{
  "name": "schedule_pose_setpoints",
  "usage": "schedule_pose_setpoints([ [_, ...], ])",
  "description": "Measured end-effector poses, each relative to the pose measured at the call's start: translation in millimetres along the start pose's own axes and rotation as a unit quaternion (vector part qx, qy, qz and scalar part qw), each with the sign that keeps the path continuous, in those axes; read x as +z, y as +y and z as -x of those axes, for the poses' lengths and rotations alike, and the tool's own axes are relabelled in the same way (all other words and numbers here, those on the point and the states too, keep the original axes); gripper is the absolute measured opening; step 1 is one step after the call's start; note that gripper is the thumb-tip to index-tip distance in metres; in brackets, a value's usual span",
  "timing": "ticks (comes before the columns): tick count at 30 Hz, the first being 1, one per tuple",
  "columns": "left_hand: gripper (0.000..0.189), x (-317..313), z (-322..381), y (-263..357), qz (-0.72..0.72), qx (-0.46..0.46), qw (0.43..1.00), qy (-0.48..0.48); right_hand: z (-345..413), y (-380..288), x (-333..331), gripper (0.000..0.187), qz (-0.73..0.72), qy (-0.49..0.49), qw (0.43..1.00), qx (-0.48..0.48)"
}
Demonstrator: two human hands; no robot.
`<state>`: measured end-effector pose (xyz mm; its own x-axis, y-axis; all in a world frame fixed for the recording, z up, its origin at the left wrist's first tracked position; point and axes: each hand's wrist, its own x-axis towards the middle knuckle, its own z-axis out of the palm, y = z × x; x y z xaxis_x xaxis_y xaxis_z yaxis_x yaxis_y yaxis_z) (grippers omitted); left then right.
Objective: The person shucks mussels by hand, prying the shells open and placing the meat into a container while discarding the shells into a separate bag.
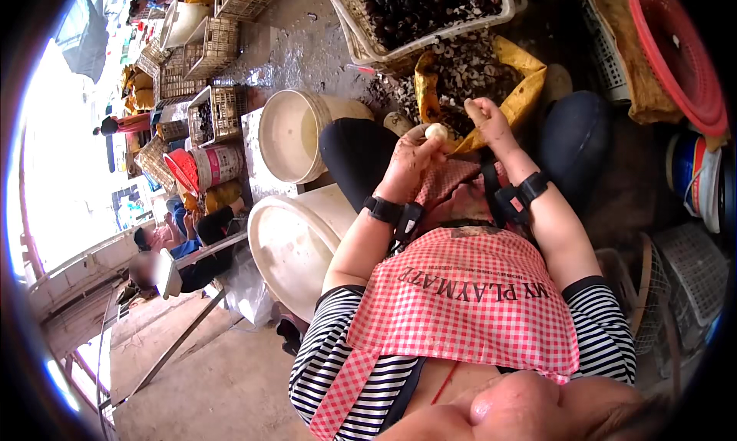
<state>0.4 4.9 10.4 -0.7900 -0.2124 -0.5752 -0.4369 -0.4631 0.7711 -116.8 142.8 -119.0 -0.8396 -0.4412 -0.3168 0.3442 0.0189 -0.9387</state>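
Observation:
My left hand (416,153) grips a round, peeled white water chestnut (436,131) between thumb and fingers, above my lap. To its right, and apart from it, is my right hand (492,127), with curled fingers and one digit pointing up. Whether something small sits inside that hand cannot be made out. Below and beyond both hands, a dirty yellow sack (521,67) lies spread between my knees. Pale and dark peelings (475,67) cover the ground there. Past them stands a white plastic crate (426,46) heaped with dark unpeeled water chestnuts (426,6).
Two white plastic buckets, one farther (293,136) and one nearer (293,251), flank my left leg. A red plastic basket (676,49) stands at far right, above a blue-and-white bucket (694,173). Stacked crates (213,46) and seated people (173,251) are at left. The floor (288,49) looks wet.

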Motion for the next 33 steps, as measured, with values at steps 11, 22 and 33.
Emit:
schedule_pose_setpoints([
  [11,0.039,-26.8,-2.7,-11.1,0.193,-0.035,0.980,-0.034,35.5,-39.5,12.5,0.032,0.064,-0.101,0.978,-0.169],
  [22,0.034,-19.2,-4.2,-6.5,0.166,-0.076,0.983,-0.028,37.9,-49.9,10.7,0.041,0.156,-0.109,0.968,-0.165],
  [33,0.032,-16.9,-0.9,-11.7,0.161,-0.062,0.985,-0.028,26.2,-26.8,5.2,0.049,0.258,-0.079,0.943,-0.194],
])
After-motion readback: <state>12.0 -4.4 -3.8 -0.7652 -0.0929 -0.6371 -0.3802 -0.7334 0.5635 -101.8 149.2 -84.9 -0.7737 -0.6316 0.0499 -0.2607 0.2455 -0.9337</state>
